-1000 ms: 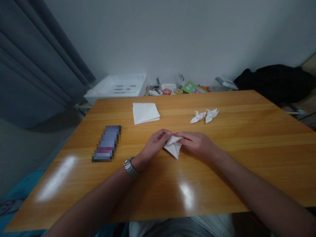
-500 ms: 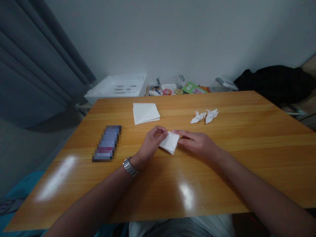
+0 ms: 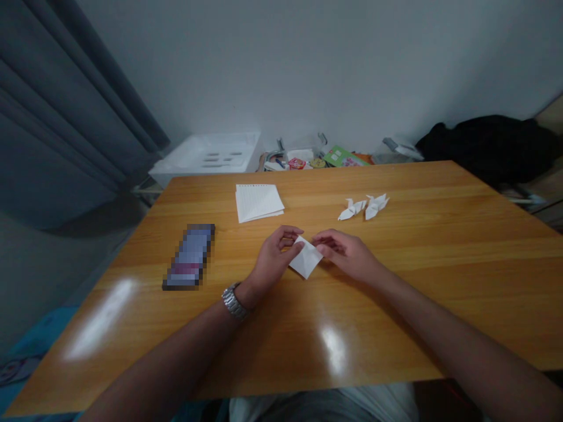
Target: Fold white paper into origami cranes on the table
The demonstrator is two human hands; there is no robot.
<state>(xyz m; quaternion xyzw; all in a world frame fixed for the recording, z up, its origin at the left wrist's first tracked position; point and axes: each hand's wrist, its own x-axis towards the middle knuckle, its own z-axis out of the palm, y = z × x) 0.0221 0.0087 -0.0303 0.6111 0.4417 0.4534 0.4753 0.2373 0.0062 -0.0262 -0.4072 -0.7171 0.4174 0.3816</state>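
A small square of folded white paper (image 3: pixel 307 259) is held between my two hands, one corner pointing toward me. My left hand (image 3: pixel 278 252), with a metal watch on its wrist, pinches the paper's left side, thumb on top. At the right corner, my right hand (image 3: pixel 345 251) grips the paper between its thumb and curled fingers. Beyond my right hand lie two folded paper cranes, a left one (image 3: pixel 352 209) and a right one (image 3: pixel 376 206). A stack of lined paper sheets (image 3: pixel 259 203) rests beyond my left hand.
A phone (image 3: pixel 189 257), its screen blurred out, lies on the wooden table (image 3: pixel 417 234) to the left. Behind the far edge are a white plastic tray (image 3: pixel 211 153), a green booklet (image 3: pixel 343 157) and small items. Black cloth (image 3: pixel 492 146) sits at the far right.
The folded paper has turned so that a corner points toward me. My right hand's fingers, stretched along the paper's edge before, are now curled with the thumb on its right corner.
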